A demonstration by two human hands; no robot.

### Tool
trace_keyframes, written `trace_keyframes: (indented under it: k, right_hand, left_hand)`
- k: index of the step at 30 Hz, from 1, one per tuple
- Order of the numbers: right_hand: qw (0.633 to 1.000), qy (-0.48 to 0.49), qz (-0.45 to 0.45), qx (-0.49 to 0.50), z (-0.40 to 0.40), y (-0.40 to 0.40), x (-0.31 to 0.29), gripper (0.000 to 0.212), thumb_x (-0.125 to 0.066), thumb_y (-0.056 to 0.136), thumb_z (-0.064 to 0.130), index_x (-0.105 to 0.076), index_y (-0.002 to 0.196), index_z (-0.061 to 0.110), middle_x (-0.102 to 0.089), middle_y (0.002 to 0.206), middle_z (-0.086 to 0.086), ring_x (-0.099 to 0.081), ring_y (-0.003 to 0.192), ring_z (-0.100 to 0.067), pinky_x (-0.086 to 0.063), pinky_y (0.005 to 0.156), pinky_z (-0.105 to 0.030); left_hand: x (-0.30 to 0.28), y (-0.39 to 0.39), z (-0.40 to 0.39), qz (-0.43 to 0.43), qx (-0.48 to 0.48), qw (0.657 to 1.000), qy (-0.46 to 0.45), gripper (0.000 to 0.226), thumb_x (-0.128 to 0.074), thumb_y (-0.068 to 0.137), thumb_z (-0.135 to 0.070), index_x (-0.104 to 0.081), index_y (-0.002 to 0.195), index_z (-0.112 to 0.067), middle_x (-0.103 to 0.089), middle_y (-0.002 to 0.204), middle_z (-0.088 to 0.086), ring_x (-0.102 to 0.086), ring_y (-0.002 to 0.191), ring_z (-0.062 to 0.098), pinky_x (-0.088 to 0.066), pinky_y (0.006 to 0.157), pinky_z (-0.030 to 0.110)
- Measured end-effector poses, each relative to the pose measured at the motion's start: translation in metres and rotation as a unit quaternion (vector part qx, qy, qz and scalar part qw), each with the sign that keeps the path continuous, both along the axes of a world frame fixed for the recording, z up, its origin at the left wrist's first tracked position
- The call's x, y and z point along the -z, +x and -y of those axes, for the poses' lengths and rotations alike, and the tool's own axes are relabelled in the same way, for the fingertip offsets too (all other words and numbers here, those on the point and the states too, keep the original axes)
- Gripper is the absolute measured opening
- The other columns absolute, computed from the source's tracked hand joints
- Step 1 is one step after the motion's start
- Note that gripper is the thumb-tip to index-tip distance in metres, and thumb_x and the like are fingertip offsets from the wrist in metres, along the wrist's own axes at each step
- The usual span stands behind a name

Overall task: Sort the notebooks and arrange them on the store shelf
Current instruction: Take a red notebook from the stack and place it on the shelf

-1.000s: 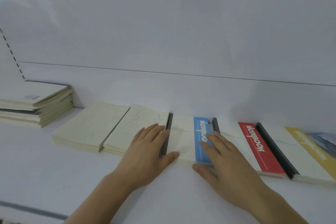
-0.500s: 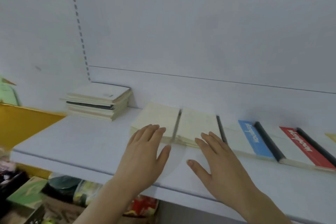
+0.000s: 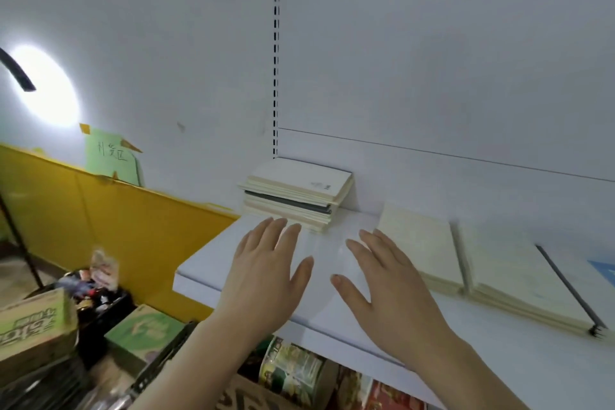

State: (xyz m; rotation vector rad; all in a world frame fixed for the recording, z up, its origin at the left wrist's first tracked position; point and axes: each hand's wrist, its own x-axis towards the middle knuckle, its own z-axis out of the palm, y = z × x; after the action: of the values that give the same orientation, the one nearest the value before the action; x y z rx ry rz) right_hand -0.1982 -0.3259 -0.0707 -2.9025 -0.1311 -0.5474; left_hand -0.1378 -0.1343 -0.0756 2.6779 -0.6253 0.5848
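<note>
Store shelf (image 3: 332, 326) is carrying a laid-out row of notebooks (image 3: 466, 260) right of the unsorted stack (image 3: 296, 193), so roughly half looking done; left hand (image 3: 266, 273) and right hand (image 3: 389, 289) are hovering flat, fingers released, near that stack.

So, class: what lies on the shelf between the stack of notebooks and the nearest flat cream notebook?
In the head view, only bare white shelf separates the stack from the cream notebook.

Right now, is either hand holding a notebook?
No, the left hand and the right hand are both spread flat with straight fingers over the bare white shelf, gripping nothing.
</note>
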Motion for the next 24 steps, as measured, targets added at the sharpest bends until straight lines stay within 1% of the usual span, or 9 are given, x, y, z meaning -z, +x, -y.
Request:
trace_keyframes:
  k: [3, 5, 7, 9, 15, 19, 20, 22, 24]
  right_hand:
    - [1.000, -0.004, 0.004, -0.002, -0.009, 0.034, 0.001, 0.077, -0.009, 0.088, 0.070, -0.020, 0.151, 0.027, -0.011, 0.160, 0.005, 0.001, 0.148, -0.013, -0.002, 0.119, -0.028]
    - [1.000, -0.008, 0.017, 0.000, -0.011, 0.059, 0.000, 0.081, -0.005, 0.085, 0.071, -0.025, 0.150, 0.025, -0.018, 0.159, 0.003, -0.006, 0.147, -0.016, -0.011, 0.120, -0.033]
    - [0.999, -0.018, 0.032, 0.003, -0.011, 0.082, -0.003, 0.077, -0.010, 0.088, 0.069, -0.028, 0.148, 0.024, -0.024, 0.156, 0.003, -0.014, 0.146, -0.017, -0.020, 0.119, -0.037]
    - [0.999, -0.025, 0.047, 0.008, -0.011, 0.100, -0.010, 0.073, -0.014, 0.090, 0.067, -0.031, 0.146, 0.024, -0.028, 0.153, 0.004, -0.017, 0.144, -0.017, -0.024, 0.117, -0.037]
    - [0.997, -0.031, 0.055, 0.031, -0.019, 0.143, -0.019, 0.068, -0.021, 0.092, 0.064, -0.030, 0.147, 0.025, -0.025, 0.156, 0.002, -0.015, 0.146, -0.017, -0.020, 0.118, -0.035]
    - [0.995, -0.059, 0.010, 0.081, -0.024, 0.179, -0.022, 0.075, -0.015, 0.092, 0.065, -0.021, 0.151, 0.019, -0.013, 0.160, -0.003, -0.008, 0.147, -0.021, -0.012, 0.118, -0.037]
    - [0.993, -0.068, -0.003, 0.092, -0.025, 0.185, -0.022, 0.076, -0.011, 0.091, 0.065, -0.021, 0.151, 0.019, -0.015, 0.160, -0.002, -0.010, 0.147, -0.021, -0.013, 0.118, -0.037]
    - [0.991, -0.091, -0.004, 0.103, -0.027, 0.193, -0.019, 0.071, -0.008, 0.091, 0.061, -0.035, 0.144, 0.021, -0.035, 0.150, 0.002, -0.027, 0.140, -0.020, -0.023, 0.114, -0.038]
    - [0.988, -0.108, 0.031, 0.108, -0.028, 0.195, -0.015, 0.056, -0.017, 0.095, 0.051, -0.054, 0.127, 0.024, -0.056, 0.127, 0.007, -0.050, 0.120, -0.017, -0.036, 0.103, -0.038]
  left_hand:
    - [-0.002, 0.028, -0.009, 0.000, -0.011, 1.000, 0.022, 0.064, -0.031, 0.102, -0.054, -0.024, 0.157, -0.021, -0.020, 0.165, -0.001, -0.010, 0.153, 0.019, -0.007, 0.122, 0.034]
    - [-0.005, 0.048, -0.013, 0.002, -0.015, 0.999, 0.039, 0.066, -0.028, 0.102, -0.056, -0.017, 0.158, -0.022, -0.013, 0.166, -0.003, -0.004, 0.154, 0.017, -0.002, 0.122, 0.033]
    - [-0.011, 0.068, -0.017, 0.007, -0.014, 0.999, 0.050, 0.066, -0.028, 0.102, -0.056, -0.015, 0.158, -0.023, -0.012, 0.166, -0.003, -0.003, 0.154, 0.017, -0.001, 0.122, 0.034]
    - [-0.017, 0.087, -0.019, 0.018, -0.011, 0.999, 0.045, 0.066, -0.030, 0.102, -0.055, -0.018, 0.158, -0.022, -0.016, 0.166, -0.002, -0.005, 0.154, 0.017, -0.004, 0.123, 0.035]
    - [-0.018, 0.139, -0.023, 0.023, 0.013, 0.999, 0.038, 0.067, -0.028, 0.101, -0.057, -0.020, 0.157, -0.021, -0.019, 0.165, -0.002, -0.007, 0.154, 0.018, -0.006, 0.124, 0.036]
    - [-0.011, 0.175, -0.029, 0.019, 0.033, 0.998, 0.044, 0.079, -0.007, 0.094, -0.064, -0.027, 0.156, -0.018, -0.027, 0.162, 0.002, -0.015, 0.152, 0.022, -0.015, 0.125, 0.040]
    - [-0.008, 0.183, -0.031, 0.013, 0.040, 0.998, 0.048, 0.084, -0.003, 0.091, -0.066, -0.028, 0.155, -0.018, -0.028, 0.162, 0.002, -0.016, 0.152, 0.022, -0.016, 0.124, 0.041]
    - [-0.003, 0.197, -0.035, 0.000, 0.056, 0.996, 0.064, 0.087, -0.001, 0.088, -0.067, -0.033, 0.153, -0.019, -0.032, 0.160, 0.002, -0.020, 0.150, 0.024, -0.019, 0.123, 0.043]
    - [0.001, 0.203, -0.039, 0.018, 0.073, 0.996, 0.046, 0.079, -0.011, 0.091, -0.065, -0.046, 0.145, -0.018, -0.044, 0.151, 0.004, -0.033, 0.145, 0.026, -0.028, 0.119, 0.045]
